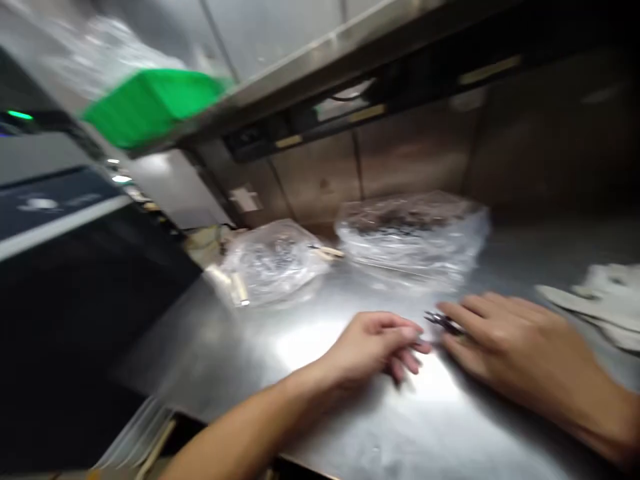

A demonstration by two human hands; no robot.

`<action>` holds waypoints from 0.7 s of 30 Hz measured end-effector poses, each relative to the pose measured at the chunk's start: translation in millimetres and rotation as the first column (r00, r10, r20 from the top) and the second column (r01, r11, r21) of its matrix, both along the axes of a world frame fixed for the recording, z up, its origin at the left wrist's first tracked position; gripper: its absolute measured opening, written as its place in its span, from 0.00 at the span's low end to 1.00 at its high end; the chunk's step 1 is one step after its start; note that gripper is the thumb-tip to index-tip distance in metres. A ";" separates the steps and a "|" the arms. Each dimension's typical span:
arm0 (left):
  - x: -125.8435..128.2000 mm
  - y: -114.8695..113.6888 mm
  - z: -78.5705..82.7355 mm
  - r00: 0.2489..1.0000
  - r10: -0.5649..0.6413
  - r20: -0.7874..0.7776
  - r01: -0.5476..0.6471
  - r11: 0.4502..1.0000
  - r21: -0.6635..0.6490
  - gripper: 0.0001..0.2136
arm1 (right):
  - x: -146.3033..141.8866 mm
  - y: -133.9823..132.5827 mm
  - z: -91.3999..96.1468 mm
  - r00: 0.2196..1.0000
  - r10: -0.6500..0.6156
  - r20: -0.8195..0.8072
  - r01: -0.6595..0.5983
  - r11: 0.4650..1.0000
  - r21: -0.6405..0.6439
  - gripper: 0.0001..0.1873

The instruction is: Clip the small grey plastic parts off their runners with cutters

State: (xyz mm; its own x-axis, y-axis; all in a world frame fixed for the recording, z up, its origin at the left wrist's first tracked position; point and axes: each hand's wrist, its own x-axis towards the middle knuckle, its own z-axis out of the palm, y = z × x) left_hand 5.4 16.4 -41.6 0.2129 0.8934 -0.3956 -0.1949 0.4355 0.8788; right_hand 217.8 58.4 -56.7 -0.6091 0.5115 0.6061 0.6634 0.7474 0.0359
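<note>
My left hand (379,345) is just above the metal worktop, thumb and forefinger pinched together. A tiny greyish bit seems to show at their tips, too blurred to name. To its right, my right hand (517,340) lies low over the worktop with fingers bent around a small dark, shiny metal piece (444,323); its kind cannot be made out. The fingertips of both hands are close but apart. Behind them sits a large clear plastic bag (415,240) of small dark parts. A smaller clear bag (277,260) with grey contents lies to its left.
White gloves (610,300) rest at the right of the steel worktop (240,353). A pale-handled tool (327,253) lies between the bags. Overhead, a shelf (320,57) carries a green bin (160,103) with clear plastic in it. A large dark panel (85,333) stands at left.
</note>
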 end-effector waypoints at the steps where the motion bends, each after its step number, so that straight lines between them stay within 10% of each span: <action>1: -2.7 1.6 -2.7 0.999 -0.029 0.024 0.029 1.000 -0.004 0.17 | 4.9 -1.7 2.6 0.999 -0.032 0.029 0.032 0.999 -0.019 0.10; 15: -2.8 -4.5 6.3 1.000 0.024 0.005 -0.024 1.000 -0.006 0.12 | -3.8 -2.3 16.0 0.996 0.037 0.079 -0.034 0.999 -0.038 0.10; 21: -1.1 -5.5 10.8 0.999 0.025 -0.025 -0.025 1.000 0.002 0.11 | -4.2 -1.2 13.1 0.993 -0.116 0.026 0.118 0.988 -0.103 0.12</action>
State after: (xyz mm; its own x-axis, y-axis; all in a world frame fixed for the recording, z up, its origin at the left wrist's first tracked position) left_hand 4.3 10.9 -30.8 0.1806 0.8992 -0.3986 -0.1836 0.4290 0.8845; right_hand 213.6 57.2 -43.5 -0.5529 0.6395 0.5342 0.7462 0.6653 -0.0240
